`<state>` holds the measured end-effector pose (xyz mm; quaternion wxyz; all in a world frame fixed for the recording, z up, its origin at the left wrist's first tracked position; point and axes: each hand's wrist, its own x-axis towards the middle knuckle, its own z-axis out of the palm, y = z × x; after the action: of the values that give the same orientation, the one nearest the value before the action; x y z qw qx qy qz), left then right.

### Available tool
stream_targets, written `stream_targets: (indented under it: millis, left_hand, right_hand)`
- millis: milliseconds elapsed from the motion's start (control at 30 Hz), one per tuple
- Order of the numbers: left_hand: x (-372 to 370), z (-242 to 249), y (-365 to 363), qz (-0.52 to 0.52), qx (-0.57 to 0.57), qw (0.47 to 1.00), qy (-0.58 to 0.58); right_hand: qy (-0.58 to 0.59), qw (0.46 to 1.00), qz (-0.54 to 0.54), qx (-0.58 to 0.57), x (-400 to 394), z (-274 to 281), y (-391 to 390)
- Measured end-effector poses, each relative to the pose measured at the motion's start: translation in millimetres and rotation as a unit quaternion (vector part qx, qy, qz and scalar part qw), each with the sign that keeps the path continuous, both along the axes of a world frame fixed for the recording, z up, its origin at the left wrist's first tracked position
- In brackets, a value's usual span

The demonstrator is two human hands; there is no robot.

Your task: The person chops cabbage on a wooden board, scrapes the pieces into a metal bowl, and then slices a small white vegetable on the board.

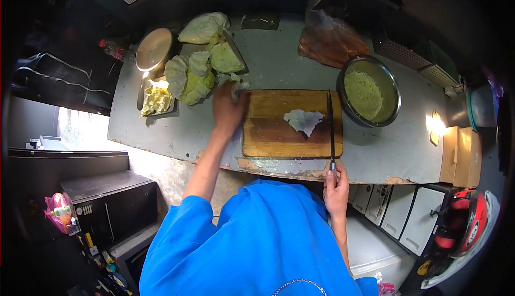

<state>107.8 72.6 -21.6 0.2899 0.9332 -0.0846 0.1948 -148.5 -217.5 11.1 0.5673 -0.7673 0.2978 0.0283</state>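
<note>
My right hand (336, 191) is closed around the handle of a long knife (331, 127), whose dark blade lies along the right side of the wooden cutting board (268, 135). A pale piece of cabbage leaf (304, 121) rests on the board, left of the blade. My left hand (230, 105) is at the board's upper left corner, thumb and fingers apart, touching or just over small cabbage scraps (240, 81). Its fingertips are partly hidden. Beyond it are loose cabbage leaves (190, 78) and a cut cabbage (225, 54).
A metal bowl (394, 94) of shredded cabbage stands right of the board. Behind it lies a plastic bag of carrots (332, 41). At left are an upright-tilted bowl (154, 49) and a metal tray (161, 107) with leaves. A phone (435, 128) and cardboard box (460, 156) sit far right.
</note>
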Motion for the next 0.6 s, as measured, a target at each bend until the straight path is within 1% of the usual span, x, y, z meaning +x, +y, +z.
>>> stream_targets:
  millis: [33,67,133,167,200,233,267,333,367,400,433,467,533,600]
  left_hand:
    - [5,-6,11,0.054,0.057,0.996,-0.045]
    - [6,-15,17,0.059,0.055,0.996,-0.048]
    - [9,-14,21,0.044,0.033,0.998,0.033]
    - [11,-15,23,0.045,0.032,0.998,0.031]
    - [12,-3,22,0.063,-0.003,0.992,0.111]
    - [12,6,19,0.078,-0.039,0.977,0.193]
    - [8,11,17,0.075,-0.041,0.977,0.195]
    - [-6,17,10,0.063,-0.112,0.986,0.107]
    - [-17,14,0,0.056,-0.115,0.986,0.11]
    - [-31,11,-14,-0.062,-0.101,0.989,0.09]
    - [-36,10,-25,-0.174,-0.086,0.979,0.067]
    - [-36,11,-33,-0.171,-0.089,0.979,0.068]
    - [-38,22,-37,-0.289,0.064,0.955,-0.007]
    - [-30,31,-26,-0.272,0.069,0.96,-0.003]
  right_hand:
    - [-0.003,1.0,0.003,-0.002,1,-1,-1]
    - [-0.003,1.0,0.007,-0.009,2,-2,-2]
    - [-0.006,1.0,0.013,-0.016,10,0,-2]
    - [-0.009,0.999,0.025,-0.024,12,2,-2]
    - [-0.009,0.999,0.035,-0.031,14,3,-2]
    - [-0.036,0.998,0.033,-0.03,16,3,0]
    - [-0.034,0.998,0.031,-0.033,19,6,0]
    - [-0.014,0.997,0.048,-0.055,27,18,1]
    - [-0.047,0.994,0.061,-0.073,30,14,1]
    - [-0.045,0.994,0.057,-0.077,32,13,0]
    - [-0.06,0.992,0.065,-0.087,36,13,0]
    - [-0.075,0.99,0.077,-0.096,40,12,-1]
    - [-0.079,0.988,0.085,-0.098,46,16,-1]
    - [-0.07,0.99,0.085,-0.091,50,28,-1]
